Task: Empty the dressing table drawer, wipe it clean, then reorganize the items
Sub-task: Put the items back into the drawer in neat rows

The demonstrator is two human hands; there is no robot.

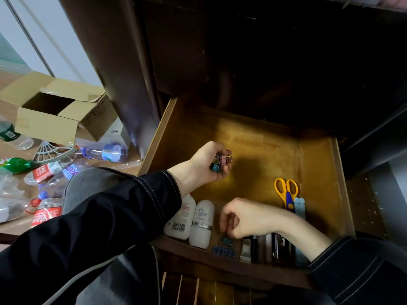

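Clutching binder clips (222, 160), left hand (203, 167) hangs over drawer (262, 146) (bottles (201, 223), scissors (286, 191) inside); grip of right hand (250, 219) unclear.

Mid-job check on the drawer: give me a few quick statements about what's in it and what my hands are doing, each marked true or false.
1. The left hand holds a bunch of binder clips over the drawer. True.
2. The scissors have red handles. False: the handles are yellow.
3. Two white bottles lie side by side at the drawer's front left. True.
4. The drawer holds nothing. False: the bottles, the scissors and a row of blue clips lie in it.
5. The cardboard box on the floor is taped shut. False: its flaps are open.
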